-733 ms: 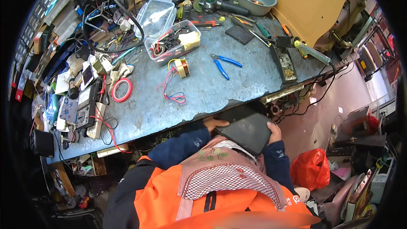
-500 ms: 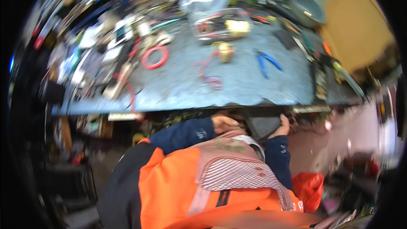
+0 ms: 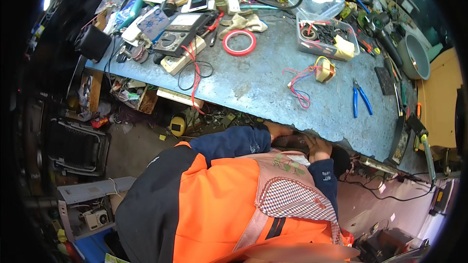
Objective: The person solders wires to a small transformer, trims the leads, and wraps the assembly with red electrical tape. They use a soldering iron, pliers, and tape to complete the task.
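Both of my hands are low at the front edge of the blue workbench (image 3: 234, 87), over my lap. My left hand (image 3: 279, 129) is partly under the bench edge, and its fingers are hidden. Close by on the right, my right hand (image 3: 319, 148) lies against the dark cloth of my lap, fingers stretched out side by side, with nothing visible in them. A pink apron (image 3: 273, 165) with a checked pocket lies below the hands. On the bench beyond them are a small transformer (image 3: 325, 70) with coloured wires and blue-handled pliers (image 3: 360, 98).
A multimeter (image 3: 178, 34) with red and black leads, a red tape roll (image 3: 239, 43) and work gloves (image 3: 243, 23) lie on the left. A clear plastic box (image 3: 324, 36) of parts stands behind the transformer. At the right are a grey bowl (image 3: 413, 57) and a soldering iron (image 3: 423, 139).
The view has turned, so the bench now slants down to the right. My right hand has moved in toward my left. The grey surface earlier seen between the hands no longer shows.
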### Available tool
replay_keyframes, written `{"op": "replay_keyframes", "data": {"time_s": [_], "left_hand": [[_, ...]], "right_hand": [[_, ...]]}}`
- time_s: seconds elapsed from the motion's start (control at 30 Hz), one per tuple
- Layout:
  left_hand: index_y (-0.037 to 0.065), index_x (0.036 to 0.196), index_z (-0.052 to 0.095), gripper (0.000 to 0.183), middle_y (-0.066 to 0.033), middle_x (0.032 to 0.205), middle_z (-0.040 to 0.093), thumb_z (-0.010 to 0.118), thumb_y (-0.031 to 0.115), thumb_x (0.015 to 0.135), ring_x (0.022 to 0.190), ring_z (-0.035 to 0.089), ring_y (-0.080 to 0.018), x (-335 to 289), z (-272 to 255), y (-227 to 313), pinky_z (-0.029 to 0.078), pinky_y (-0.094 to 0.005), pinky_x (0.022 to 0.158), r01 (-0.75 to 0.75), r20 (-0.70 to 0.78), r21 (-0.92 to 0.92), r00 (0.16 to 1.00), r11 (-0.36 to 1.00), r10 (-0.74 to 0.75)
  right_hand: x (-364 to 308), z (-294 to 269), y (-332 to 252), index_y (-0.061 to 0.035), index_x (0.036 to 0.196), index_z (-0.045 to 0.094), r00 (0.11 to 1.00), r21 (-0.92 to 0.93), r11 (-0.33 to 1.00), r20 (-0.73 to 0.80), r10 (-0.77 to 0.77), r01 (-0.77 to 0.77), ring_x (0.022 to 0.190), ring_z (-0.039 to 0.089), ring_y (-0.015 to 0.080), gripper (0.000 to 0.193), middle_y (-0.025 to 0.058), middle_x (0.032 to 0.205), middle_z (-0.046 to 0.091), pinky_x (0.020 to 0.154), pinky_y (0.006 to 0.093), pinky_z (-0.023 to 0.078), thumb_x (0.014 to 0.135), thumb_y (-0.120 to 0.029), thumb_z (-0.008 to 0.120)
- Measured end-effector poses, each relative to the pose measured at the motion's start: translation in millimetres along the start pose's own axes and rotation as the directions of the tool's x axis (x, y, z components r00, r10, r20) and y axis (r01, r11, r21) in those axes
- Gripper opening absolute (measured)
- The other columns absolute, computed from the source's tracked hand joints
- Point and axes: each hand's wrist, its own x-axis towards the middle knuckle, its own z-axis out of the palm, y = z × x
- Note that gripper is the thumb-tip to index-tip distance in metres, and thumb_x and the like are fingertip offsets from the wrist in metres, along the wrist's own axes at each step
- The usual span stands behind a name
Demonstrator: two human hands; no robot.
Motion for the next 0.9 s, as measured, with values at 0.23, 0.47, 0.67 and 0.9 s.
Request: {"op": "replay_keyframes", "data": {"time_s": [0.23,0.47,0.67,0.9], "left_hand": [[-0.001,0.138,0.067,0.04,-0.0169,0.129,0.074,0.066,0.026,0.11,0.122,0.068,-0.0283,-93.4,51.3,104.5,0.052,-0.0378,0.105,-0.033,0.135,0.919,0.962,0.393,-0.236],[-0.004,0.126,0.072,0.03,-0.0156,0.111,0.076,0.068,0.02,0.108,0.105,0.073,-0.0248,-175.1,106.8,319.4,0.056,-0.0376,0.093,-0.376,0.467,0.864,0.848,0.335,-0.251],[-0.003,0.118,0.075,0.023,-0.0045,0.1,0.076,0.075,0.013,0.101,0.095,0.071,-0.0117,-108.3,149.9,415.2,0.056,-0.0301,0.083,-0.566,0.456,0.82,0.736,0.085,0.5],[0.005,0.103,0.077,0.005,0.0069,0.081,0.068,0.075,0.007,0.099,0.067,0.054,-0.0014,19.0,161.6,440.0,0.042,-0.0213,0.06,-0.647,0.34,0.661,0.71,0.38,0.616]], "right_hand": [[-38.0,44.7,-41.8,0.009,0.122,0.07,0.991,-0.917,0.379,0.136,0.004,0.124,0.095,0.077,0.03,0.048,0.0239,0.105,0.078,0.08,0.0381,0.058,0.096,-0.031,0.079],[-107.7,80.9,-156.9,0.0045,0.135,0.068,0.888,-0.802,0.593,0.216,0.405,-0.075,0.103,0.069,0.0146,0.039,0.009,0.117,0.074,0.094,0.0317,0.056,0.097,-0.004,0.073],[-98.5,155.4,-250.8,0.0042,0.124,0.073,0.817,-0.742,0.564,0.544,0.189,0.363,0.092,0.072,0.0198,0.03,0.0116,0.1,0.074,0.083,0.0338,0.056,0.095,-0.006,0.076],[-48.5,239.8,-302.4,0.0064,0.112,0.075,0.81,-0.795,0.192,0.522,-0.268,0.576,0.086,0.065,0.0168,0.02,0.0091,0.094,0.068,0.079,0.0297,0.05,0.093,0.001,0.071]]}}
